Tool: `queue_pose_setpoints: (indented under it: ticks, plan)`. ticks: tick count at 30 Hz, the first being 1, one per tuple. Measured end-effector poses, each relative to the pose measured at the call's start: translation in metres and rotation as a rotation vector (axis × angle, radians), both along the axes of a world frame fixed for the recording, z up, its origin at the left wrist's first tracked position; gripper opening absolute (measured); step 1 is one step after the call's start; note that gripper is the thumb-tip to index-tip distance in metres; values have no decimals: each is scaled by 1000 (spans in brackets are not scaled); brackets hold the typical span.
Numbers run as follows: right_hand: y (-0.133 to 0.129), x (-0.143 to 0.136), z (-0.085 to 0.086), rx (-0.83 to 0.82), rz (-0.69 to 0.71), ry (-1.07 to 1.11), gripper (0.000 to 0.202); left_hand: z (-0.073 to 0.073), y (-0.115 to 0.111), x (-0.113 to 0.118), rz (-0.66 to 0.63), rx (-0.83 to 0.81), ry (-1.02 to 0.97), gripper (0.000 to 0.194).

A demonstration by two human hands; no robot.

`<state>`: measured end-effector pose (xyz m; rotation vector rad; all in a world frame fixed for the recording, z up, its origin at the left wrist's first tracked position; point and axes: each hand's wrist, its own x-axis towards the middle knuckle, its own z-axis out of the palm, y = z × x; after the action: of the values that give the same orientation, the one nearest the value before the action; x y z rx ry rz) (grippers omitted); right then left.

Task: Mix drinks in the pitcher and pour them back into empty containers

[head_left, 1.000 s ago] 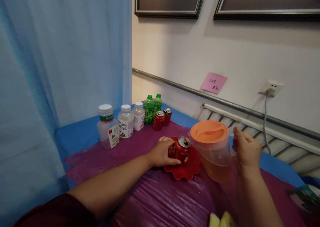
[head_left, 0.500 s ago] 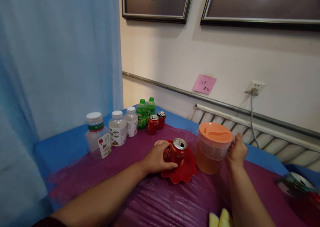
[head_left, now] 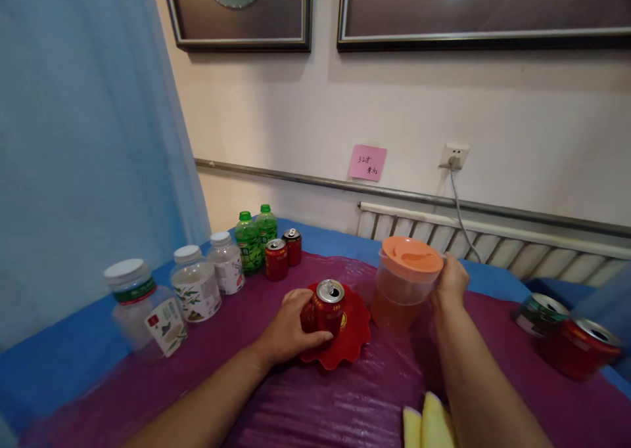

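Observation:
My left hand (head_left: 290,326) is wrapped round a red drink can (head_left: 328,311), opened at the top and upright on a red scalloped plate (head_left: 352,330). To the right of the plate, my right hand (head_left: 451,280) grips the handle of a clear plastic pitcher (head_left: 400,297). An orange lid (head_left: 413,257) covers the pitcher, and amber liquid fills its lower part. The pitcher is upright beside the plate; I cannot tell whether its base rests on the table. The handle is mostly hidden by my fingers.
At the left stand clear jars with white caps (head_left: 194,284), green bottles (head_left: 250,241) and two small red cans (head_left: 277,259). A green can (head_left: 539,314) and a red can (head_left: 582,349) are at the right. Yellow pieces (head_left: 428,425) lie at the front. A radiator (head_left: 517,238) lines the wall.
The view has swung to the right, so things appear further left and both right-hand cans show more fully. Both hands keep their holds on the can and the pitcher.

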<state>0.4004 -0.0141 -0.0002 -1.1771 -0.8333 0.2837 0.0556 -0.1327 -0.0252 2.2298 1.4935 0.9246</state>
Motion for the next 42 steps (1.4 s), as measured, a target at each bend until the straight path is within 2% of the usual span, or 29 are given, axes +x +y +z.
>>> queue_pose_setpoints:
  ticks: [3, 4, 5, 7, 8, 9, 12, 14, 18, 22, 24, 26, 30, 32, 37, 42]
  plan:
    - [-21, -5, 28, 139, -267, 21, 20, 2, -1, 0, 12, 0, -14, 70]
    - [-33, -10, 40, 226, -316, -3, 19, 3, -1, 1, 19, 0, -20, 72]
    - [-47, -18, 53, 389, -341, -77, 19, 3, -2, 1, 24, 0, -24, 72]
    - [-77, -39, 74, 698, -262, -228, 13, 5, -2, 2, 28, 4, -32, 71]
    - [-91, -51, 82, 758, -176, -305, 11, 5, -3, 2, 25, 7, -36, 69]
    - [-103, -64, 87, 752, -56, -399, 12, 6, -3, 2, 19, 11, -41, 68]
    - [-122, -97, 85, 500, 410, -637, 13, 6, -3, 2, 11, 27, -62, 71]
    - [-122, -113, 75, 275, 600, -707, 24, 5, -3, 1, 18, 31, -79, 74]
    - [-110, -128, 56, -105, 766, -780, 62, 3, -1, -2, 55, 27, -117, 78]
    - [-102, -134, 45, -323, 911, -760, 85, 2, 1, -2, 48, 27, -124, 79]
    - [-98, -136, 38, -375, 944, -749, 88, 1, 1, -2, 44, 26, -123, 78]
    - [-92, -138, 30, -381, 979, -725, 80, 0, 1, -1, 53, 27, -124, 80]
    - [-82, -140, 17, -334, 1071, -649, 62, -1, 2, 0, 75, 42, -121, 81]
    - [-80, -140, 15, -295, 1069, -636, 57, 0, 3, 1, 69, 63, -110, 78]
    - [-86, -145, 24, -284, 916, -719, 54, 1, 11, -4, 54, 105, -81, 72]
    - [-84, -149, 43, -333, 772, -730, 64, -12, 34, -15, 5, 149, -39, 82]
